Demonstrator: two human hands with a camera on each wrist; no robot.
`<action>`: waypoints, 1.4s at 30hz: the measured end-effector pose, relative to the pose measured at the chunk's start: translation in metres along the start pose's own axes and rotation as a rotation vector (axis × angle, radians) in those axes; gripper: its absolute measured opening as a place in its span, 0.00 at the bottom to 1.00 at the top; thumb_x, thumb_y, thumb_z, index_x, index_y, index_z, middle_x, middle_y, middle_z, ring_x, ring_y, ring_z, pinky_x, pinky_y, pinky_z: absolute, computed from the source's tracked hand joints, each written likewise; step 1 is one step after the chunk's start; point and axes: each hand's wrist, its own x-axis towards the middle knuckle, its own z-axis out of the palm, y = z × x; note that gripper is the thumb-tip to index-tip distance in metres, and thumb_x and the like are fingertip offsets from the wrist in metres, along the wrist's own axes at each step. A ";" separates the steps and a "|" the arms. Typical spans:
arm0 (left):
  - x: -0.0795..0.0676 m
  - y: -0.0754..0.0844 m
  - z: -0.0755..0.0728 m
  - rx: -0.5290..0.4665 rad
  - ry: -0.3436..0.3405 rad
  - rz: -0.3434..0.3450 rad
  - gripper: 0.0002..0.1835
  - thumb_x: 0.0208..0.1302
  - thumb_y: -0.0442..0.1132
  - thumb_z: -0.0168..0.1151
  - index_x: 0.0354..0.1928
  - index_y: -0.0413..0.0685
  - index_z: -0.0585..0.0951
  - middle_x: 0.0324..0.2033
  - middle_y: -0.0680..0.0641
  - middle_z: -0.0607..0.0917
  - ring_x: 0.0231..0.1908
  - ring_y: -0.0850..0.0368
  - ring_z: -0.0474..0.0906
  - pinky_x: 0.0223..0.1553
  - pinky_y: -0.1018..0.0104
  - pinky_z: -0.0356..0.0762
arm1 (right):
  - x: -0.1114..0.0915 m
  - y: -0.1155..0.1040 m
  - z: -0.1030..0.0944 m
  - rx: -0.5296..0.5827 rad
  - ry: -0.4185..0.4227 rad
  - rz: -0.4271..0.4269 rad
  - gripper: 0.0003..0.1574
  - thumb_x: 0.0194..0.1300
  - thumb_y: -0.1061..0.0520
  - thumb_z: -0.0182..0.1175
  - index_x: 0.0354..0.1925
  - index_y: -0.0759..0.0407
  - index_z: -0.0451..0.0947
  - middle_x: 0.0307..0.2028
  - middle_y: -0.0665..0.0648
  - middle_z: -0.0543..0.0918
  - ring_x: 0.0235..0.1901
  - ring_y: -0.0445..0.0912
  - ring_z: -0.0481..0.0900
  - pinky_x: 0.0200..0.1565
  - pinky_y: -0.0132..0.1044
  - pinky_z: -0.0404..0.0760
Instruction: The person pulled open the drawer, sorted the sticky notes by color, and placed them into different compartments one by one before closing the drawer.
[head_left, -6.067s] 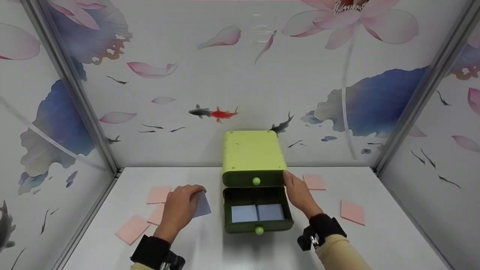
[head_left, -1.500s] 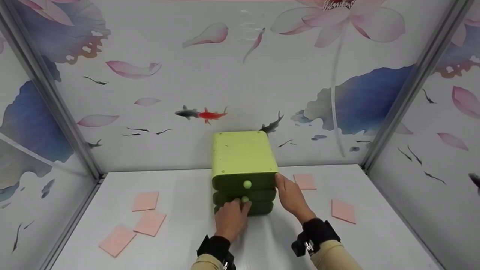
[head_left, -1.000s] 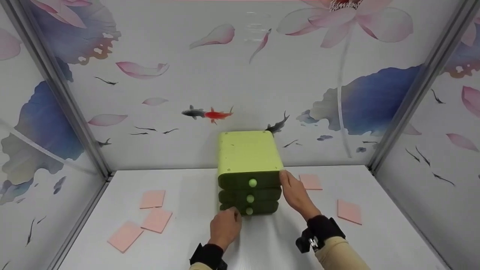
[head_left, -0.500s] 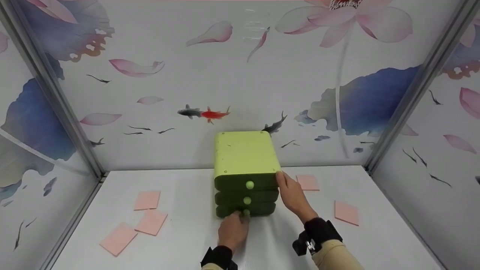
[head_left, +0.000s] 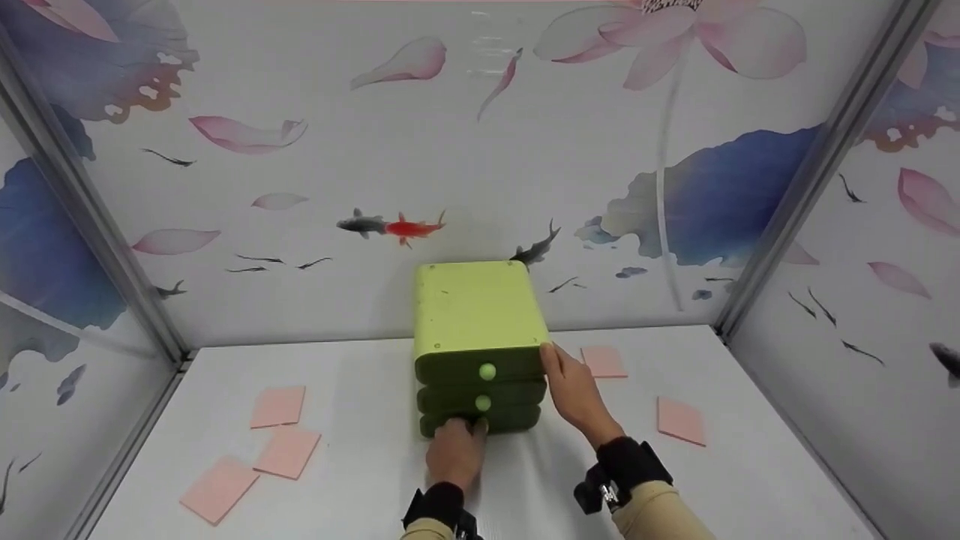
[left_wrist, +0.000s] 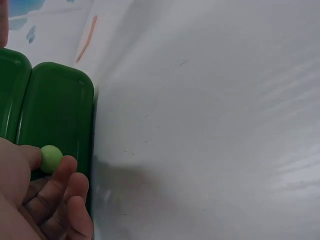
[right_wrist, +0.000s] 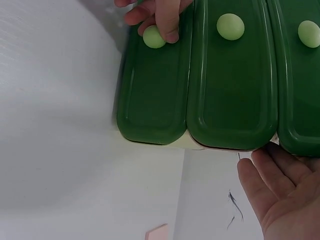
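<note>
A small lime-green cabinet [head_left: 480, 307] with three dark green drawer fronts stands against the back wall. All its drawers are closed. My left hand [head_left: 455, 451] is at the bottom drawer [right_wrist: 152, 95], pinching its round light green knob [left_wrist: 51, 159] between thumb and index finger; the other fingers curl below it. My right hand [head_left: 574, 386] lies against the cabinet's right side by the top drawer [head_left: 450, 367], fingers straight along the side in the right wrist view. The middle drawer's knob [right_wrist: 230, 26] and the top drawer's knob [head_left: 487, 372] are untouched. The drawers' insides are hidden.
Several pink square notes lie on the white table [head_left: 360, 480]: a group at the left, including one note [head_left: 217, 489] nearest the front, plus a note [head_left: 604, 361] behind my right hand and another note [head_left: 681, 420] farther right. Patterned walls [head_left: 300, 300] enclose the table.
Earlier a drawer below the top one stood open with blue squares inside, my left hand holding another. It then closed, and my left hand moved from the middle knob down to the bottom one.
</note>
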 end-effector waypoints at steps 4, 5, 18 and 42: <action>0.000 0.000 -0.001 0.010 -0.018 -0.011 0.23 0.65 0.51 0.61 0.15 0.51 0.69 0.14 0.52 0.75 0.17 0.56 0.70 0.20 0.60 0.65 | 0.000 0.000 0.000 0.004 -0.006 -0.011 0.37 0.77 0.35 0.34 0.65 0.56 0.71 0.54 0.60 0.83 0.54 0.54 0.81 0.57 0.53 0.77; 0.000 -0.001 -0.001 0.014 -0.023 -0.013 0.23 0.65 0.51 0.61 0.15 0.51 0.69 0.14 0.52 0.74 0.17 0.56 0.70 0.20 0.60 0.64 | 0.000 0.000 0.000 0.005 -0.008 -0.014 0.36 0.77 0.35 0.34 0.64 0.56 0.72 0.53 0.60 0.83 0.53 0.54 0.81 0.57 0.53 0.77; -0.004 -0.001 -0.001 -0.005 -0.066 0.007 0.23 0.64 0.51 0.61 0.15 0.52 0.69 0.13 0.53 0.72 0.16 0.57 0.69 0.19 0.63 0.60 | -0.001 0.001 -0.003 0.008 -0.028 0.004 0.38 0.77 0.34 0.33 0.69 0.55 0.66 0.58 0.62 0.80 0.57 0.56 0.79 0.61 0.55 0.73; 0.001 -0.005 0.000 -0.047 -0.049 0.000 0.23 0.66 0.52 0.61 0.16 0.51 0.71 0.13 0.53 0.72 0.16 0.58 0.68 0.19 0.64 0.60 | -0.005 0.013 0.014 -0.088 0.059 -0.184 0.34 0.62 0.52 0.66 0.63 0.54 0.68 0.48 0.57 0.85 0.49 0.51 0.84 0.47 0.47 0.84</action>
